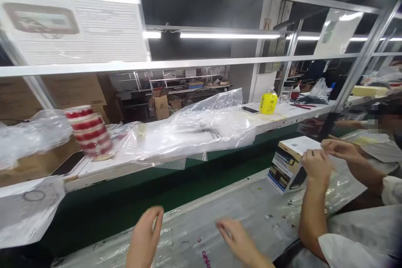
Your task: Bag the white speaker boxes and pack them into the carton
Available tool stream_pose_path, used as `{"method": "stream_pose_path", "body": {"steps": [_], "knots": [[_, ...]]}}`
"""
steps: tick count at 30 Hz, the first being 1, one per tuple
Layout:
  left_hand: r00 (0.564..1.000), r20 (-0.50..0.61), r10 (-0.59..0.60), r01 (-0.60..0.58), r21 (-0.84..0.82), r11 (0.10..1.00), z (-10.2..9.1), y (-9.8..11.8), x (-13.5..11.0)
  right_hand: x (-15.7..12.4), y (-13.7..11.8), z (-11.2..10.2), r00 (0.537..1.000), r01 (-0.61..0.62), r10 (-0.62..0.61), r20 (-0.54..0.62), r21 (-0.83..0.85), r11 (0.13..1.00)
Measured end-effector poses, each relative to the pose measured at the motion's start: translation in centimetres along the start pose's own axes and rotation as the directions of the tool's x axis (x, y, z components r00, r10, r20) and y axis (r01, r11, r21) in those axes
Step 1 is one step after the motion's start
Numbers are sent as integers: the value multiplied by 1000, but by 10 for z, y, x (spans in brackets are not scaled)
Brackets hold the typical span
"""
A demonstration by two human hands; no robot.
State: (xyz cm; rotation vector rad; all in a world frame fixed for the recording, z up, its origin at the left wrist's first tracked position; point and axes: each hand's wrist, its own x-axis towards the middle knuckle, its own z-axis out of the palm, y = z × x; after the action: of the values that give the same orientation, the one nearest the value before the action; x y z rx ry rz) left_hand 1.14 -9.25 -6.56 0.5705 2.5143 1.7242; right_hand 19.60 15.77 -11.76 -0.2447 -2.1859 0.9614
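My left hand (144,236) is raised over the near edge of the plastic-covered work surface (188,224). Its fingers are loosely bent, with a gap beside the thumb and nothing visible in it. To the right, my right hand (238,240) hovers above the same surface, slightly blurred, its thumb and fingers a little apart and no object showing. Purple lettering (205,258) lies on the surface between my hands. Farther right stands a printed product box (287,165), touched at its top and side by a co-worker's hands (317,165).
A raised shelf holds clear plastic bags (201,130), a stack of red-and-white tape rolls (89,132), a phone (249,109) and a yellow bottle (268,102). A green strip (157,194) runs below it. Metal rails (201,63) cross overhead. The co-worker's arms occupy the right side.
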Motion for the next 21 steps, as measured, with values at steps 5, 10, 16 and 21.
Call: {"method": "stream_pose_path", "body": {"steps": [5,10,16,21], "knots": [[933,-221,283,-201,331,922,80,131,130,166,7,-42,963,150,-143,-229,13,989],[959,-200,203,-84,483,872,128,151,218,311,5,-48,925,364,-380,13,-316,876],[944,-181,275,-127,568,813,132,159,241,389,36,-30,912,403,-254,323,-591,699],[893,-39,449,-270,752,601,116,181,268,419,59,-34,900,423,-272,339,-534,732]]}}
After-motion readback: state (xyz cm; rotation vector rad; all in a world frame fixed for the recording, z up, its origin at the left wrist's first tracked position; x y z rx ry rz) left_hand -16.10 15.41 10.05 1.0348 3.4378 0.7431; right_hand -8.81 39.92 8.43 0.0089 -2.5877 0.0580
